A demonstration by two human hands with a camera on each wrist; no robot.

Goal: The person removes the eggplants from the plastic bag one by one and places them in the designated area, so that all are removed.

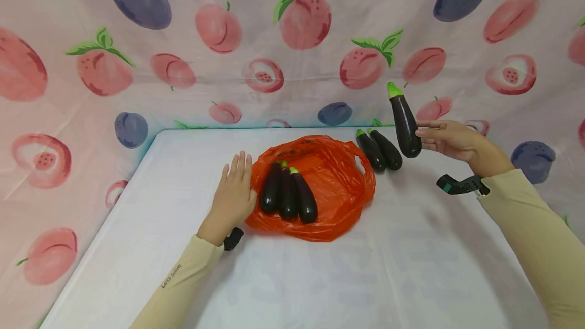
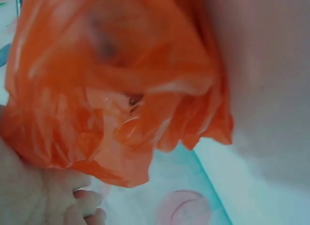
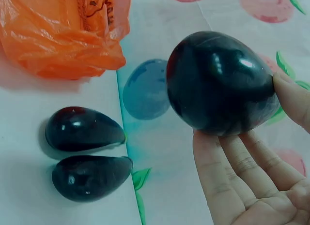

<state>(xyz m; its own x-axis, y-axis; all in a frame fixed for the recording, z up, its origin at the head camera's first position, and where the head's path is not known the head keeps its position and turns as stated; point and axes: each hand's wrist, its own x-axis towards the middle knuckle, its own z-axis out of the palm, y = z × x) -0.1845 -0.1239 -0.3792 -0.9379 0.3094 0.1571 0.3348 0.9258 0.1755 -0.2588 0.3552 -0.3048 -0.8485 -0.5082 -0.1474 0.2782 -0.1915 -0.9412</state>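
My right hand (image 1: 450,138) pinches a dark eggplant (image 1: 405,125) with a bright green cap, thumb on one side and fingers on the other, raised above the table. In the right wrist view the rounded end of that eggplant (image 3: 220,82) faces the camera. Two more eggplants (image 1: 386,149) lie side by side on the table just left of it. An orange plastic bag (image 1: 338,187) lies spread with its mouth open, and three eggplants (image 1: 288,192) sit in its left part. Beside the bag's left edge is my left hand (image 1: 234,194), its fingers straight; the bag (image 2: 121,152) fills much of the left wrist view.
The white table (image 1: 292,278) runs back to a fruit-patterned cloth (image 1: 301,75) hung behind it. The same pattern continues down the left side. Black straps with devices sit at both wrists, the right one (image 1: 461,185) sticking out below the sleeve.
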